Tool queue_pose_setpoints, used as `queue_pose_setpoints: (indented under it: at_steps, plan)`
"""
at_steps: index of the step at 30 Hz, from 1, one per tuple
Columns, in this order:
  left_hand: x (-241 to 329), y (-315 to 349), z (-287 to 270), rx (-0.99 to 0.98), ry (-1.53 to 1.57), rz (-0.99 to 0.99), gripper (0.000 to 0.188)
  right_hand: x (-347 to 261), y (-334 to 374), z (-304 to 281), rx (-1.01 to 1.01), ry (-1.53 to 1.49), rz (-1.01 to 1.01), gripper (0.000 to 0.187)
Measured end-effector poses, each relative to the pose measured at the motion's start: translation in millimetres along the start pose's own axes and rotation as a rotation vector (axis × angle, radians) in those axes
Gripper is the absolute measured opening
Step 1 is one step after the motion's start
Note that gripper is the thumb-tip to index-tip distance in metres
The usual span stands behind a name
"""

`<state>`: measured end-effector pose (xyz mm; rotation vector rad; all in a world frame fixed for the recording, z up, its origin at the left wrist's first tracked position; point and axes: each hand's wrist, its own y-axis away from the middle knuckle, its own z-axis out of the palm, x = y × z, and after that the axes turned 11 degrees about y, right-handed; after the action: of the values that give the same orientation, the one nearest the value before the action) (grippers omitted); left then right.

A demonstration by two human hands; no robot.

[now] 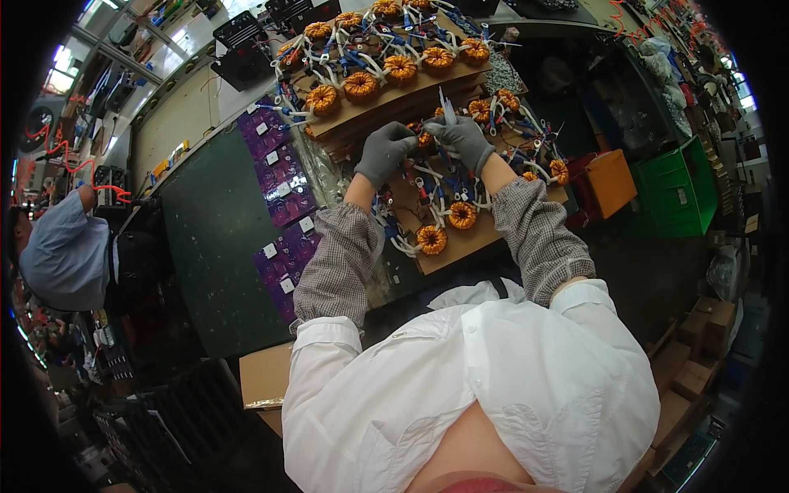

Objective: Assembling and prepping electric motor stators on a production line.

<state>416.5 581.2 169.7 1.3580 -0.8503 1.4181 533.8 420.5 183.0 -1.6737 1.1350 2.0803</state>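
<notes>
Both my hands wear grey gloves over the near cardboard sheet [448, 257], which bears several copper-wound ring coils with white, blue and red leads. My left hand [385, 154] is closed, its fingertips pinched beside one ring coil [423, 138]; what they grip is hidden. Close on the other side of that coil, my right hand [464, 141] is closed around a slim pale pointed tool [447, 107], its tip pointing away from me. Its exact kind is too small to tell. Two coils, one a front ring coil [431, 240], lie near the sheet's front edge.
A cardboard stack [394, 115] with more ring coils stands just beyond my hands. Purple circuit boards [283, 187] lie left on the dark green table [214, 238]. At right are an orange bin [612, 182] and a green crate [678, 193]. A co-worker [70, 255] is far left.
</notes>
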Motion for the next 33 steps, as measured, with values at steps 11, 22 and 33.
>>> queue_pose_setpoints:
  at_steps: [11,22,33]
  plan:
    - [-1,-5,-5,0.007,0.019,-0.028,0.017,4,-10,7,0.127,0.055,-0.079,0.021]
    - [-4,-3,13,0.169,-0.279,0.159,0.025,3,-5,11,0.148,0.267,-0.279,0.02]
    - [-5,0,19,0.141,-0.77,0.475,0.034,0,26,23,0.08,0.007,-0.184,0.017]
